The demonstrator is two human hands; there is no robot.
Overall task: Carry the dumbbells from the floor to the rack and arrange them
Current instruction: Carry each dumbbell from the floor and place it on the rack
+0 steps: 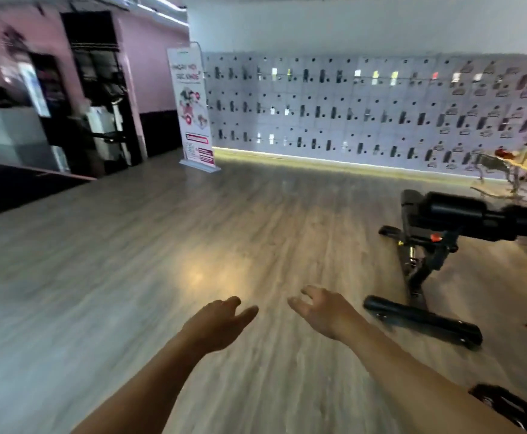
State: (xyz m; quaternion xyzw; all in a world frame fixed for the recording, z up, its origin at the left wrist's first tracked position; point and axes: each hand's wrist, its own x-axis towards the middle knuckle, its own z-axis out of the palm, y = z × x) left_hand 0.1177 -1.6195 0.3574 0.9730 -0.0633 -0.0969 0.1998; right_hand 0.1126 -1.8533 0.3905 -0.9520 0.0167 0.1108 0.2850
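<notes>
A wide wooden floor [168, 252] fills most of the view, running back to a wall of lockers [350, 114] with a standing banner [193, 111] at its left end. To the right stands a black weight bench [428, 233], its long foot bar lying on the floor just beside the right arm. A dark shape at the lower right edge [512, 408] may be a piece of gear, but blur and cropping make it too unclear to name.

No dumbbells and no rack show here, so they must lie outside this view, and the step in hand looks like walking to find the next pair.

The left hand [221, 321] and the right hand [324, 311] reach forward over bare floor, near each other, both with fingers loose and spread and holding nothing.

To do this well, the person should turn until a dumbbell is in sight before reaching, steer clear of the bench's foot bar, and then bend at the knees and wrap the fingers fully round the handle before lifting.
</notes>
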